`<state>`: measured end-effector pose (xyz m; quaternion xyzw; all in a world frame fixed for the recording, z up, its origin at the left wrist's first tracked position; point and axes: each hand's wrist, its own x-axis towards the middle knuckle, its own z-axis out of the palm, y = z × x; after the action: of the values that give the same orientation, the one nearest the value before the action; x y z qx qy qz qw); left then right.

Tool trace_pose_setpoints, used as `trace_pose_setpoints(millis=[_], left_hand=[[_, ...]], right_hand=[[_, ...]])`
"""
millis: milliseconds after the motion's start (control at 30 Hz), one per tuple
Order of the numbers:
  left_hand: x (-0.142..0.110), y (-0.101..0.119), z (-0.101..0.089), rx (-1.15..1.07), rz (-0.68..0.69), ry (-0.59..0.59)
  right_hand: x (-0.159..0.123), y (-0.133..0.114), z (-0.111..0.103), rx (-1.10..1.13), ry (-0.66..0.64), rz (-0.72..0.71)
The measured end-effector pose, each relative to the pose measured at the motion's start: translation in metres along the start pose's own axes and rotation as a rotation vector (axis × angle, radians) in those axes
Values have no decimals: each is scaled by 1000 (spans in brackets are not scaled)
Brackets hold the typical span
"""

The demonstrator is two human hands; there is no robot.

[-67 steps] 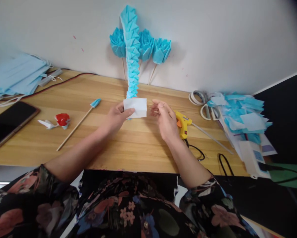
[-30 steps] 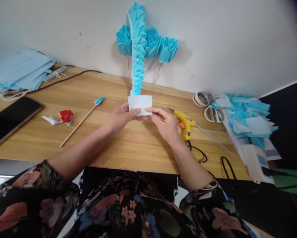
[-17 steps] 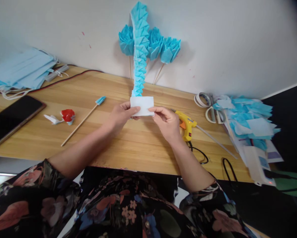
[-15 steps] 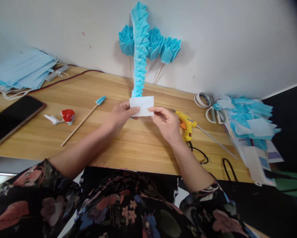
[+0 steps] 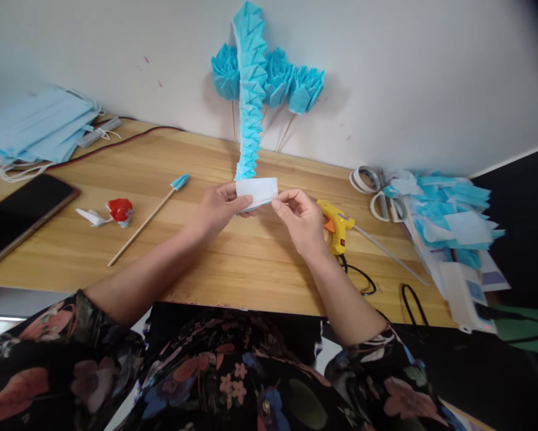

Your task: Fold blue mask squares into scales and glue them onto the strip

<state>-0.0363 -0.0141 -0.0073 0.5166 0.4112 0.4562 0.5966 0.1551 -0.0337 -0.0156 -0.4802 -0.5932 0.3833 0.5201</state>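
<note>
A small rectangle of white fabric [image 5: 256, 189] is held between my two hands above the table. My left hand [image 5: 221, 203] grips its left side, thumb on top and fingers beneath. At its lower right corner my right hand [image 5: 298, 215] pinches the edge between thumb and index finger. A thin blue line shows along the folded lower edge. Just beyond the sheet rises a long strip of blue pleated points [image 5: 251, 102], leaning toward the wall; whether it joins the sheet is hidden. Behind it, several blue fabric flowers [image 5: 305, 90] on sticks lean on the wall.
Right of my right hand lies a yellow glue gun [image 5: 338, 227]. Farther right are tape rolls [image 5: 364, 179], scissors [image 5: 380, 208] and blue-white fabric pieces [image 5: 458, 209]. Leftward lie a blue-tipped stick [image 5: 145, 230], a red flower [image 5: 120, 211], a phone [image 5: 24, 218] and face masks [image 5: 39, 123].
The sheet's lower edge has been turned up, so a blue line shows there. My right thumb and finger have moved slightly down to that corner. The whole view has shifted slightly.
</note>
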Motion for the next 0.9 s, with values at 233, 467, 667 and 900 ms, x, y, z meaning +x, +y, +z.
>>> trace_pose_setpoints(millis=[233, 467, 667, 900], left_hand=[[0, -2, 0, 24, 0, -20], [-1, 0, 1, -31, 11, -43], [3, -9, 3, -41, 121, -131], [4, -15, 3, -8, 185, -68]], right_hand=[[0, 2, 1, 33, 34, 20], [2, 2, 3, 59, 74, 13], [3, 4, 3, 67, 56, 8], [2, 2, 3, 71, 56, 16]])
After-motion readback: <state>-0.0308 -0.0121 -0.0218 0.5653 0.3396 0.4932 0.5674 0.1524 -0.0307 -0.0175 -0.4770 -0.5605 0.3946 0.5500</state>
